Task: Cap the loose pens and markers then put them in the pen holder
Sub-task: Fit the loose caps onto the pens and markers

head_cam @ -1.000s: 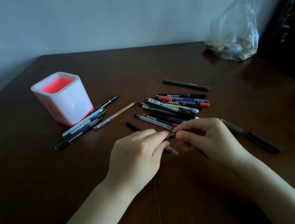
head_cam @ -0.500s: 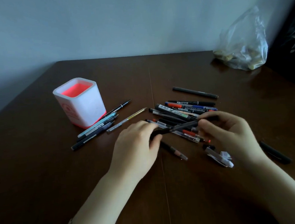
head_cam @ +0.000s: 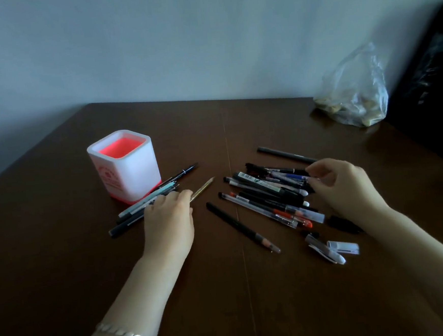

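Pen (head_cam: 203, 190), gold, diagonal, tip pointing far-right

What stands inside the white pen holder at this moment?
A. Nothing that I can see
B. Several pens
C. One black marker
A: nothing rises above the rim of the pen holder, and the pens lie on the table.

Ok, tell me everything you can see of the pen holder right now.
The pen holder is a white, square, plastic-looking cup with rounded corners, a pink-red inside and a red base rim. A faint red emblem is on its left face. It stands upright on the brown table, no pens showing inside. A few pens lie by its near-right corner; contact unclear. The left hand is near, not touching.
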A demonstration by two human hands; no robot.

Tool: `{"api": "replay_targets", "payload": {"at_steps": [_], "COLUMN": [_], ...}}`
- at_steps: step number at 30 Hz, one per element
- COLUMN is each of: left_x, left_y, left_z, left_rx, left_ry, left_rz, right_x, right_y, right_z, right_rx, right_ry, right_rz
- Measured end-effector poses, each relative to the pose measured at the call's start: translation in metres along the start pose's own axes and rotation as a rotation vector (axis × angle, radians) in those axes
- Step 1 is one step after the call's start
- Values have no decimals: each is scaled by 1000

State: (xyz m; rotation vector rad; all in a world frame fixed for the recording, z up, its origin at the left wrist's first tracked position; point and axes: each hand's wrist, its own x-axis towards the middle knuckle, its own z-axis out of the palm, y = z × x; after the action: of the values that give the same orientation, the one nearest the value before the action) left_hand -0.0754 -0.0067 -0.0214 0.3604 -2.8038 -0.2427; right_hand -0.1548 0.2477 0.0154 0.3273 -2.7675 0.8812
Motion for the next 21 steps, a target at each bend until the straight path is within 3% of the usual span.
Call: {"api": "replay_targets", "payload": {"at_steps": [6,10,21], "left_x": [-7,-13,-13], "left_y": [17,22,16], "left_z": [-6,-6,2], "left_rx": [68,68,-130], "left_ry": [-90,-120,17], "left_rz": [-90,-53,-27], "right_x": [-36,-60,-87], "right_y": [23,30,13], "right_z": [-35,-48,-34], "right_rx": [-71,-114,-168], "right_ry": [-87,-186,-285], "right_rz": [3,-1,-141]}}
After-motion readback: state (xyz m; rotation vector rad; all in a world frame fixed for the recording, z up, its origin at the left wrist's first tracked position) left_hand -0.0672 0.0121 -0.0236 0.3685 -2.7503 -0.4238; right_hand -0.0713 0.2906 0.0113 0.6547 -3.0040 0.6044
